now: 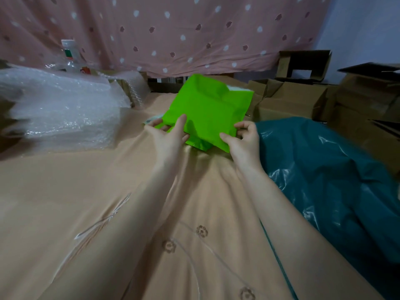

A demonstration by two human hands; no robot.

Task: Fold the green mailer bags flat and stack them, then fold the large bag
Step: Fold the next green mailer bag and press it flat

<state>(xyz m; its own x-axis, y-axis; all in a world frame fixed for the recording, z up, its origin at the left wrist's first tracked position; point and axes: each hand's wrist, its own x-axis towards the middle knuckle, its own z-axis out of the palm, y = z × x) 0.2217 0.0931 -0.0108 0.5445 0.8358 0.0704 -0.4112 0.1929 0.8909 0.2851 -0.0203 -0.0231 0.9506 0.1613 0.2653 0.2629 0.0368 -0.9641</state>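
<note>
Green mailer bag (207, 109): one, held up over the bed (86, 202), partly folded, far edge still raised. My left hand (171, 135) grips its near left edge, fingers (180, 123) closed on the plastic; my right hand (244, 139) pinches the near right corner. Stack: a pale edge shows beneath the bag, possibly another bag; I cannot tell. Large bag (324, 169): teal, crumpled at right, unfolded, I judge last in line. Surroundings: bubble wrap (60, 109) at left, cardboard boxes (303, 98) behind. Nothing blocks the fold.

Glossy, seemingly plastic green mailer bag (207, 109)
</note>
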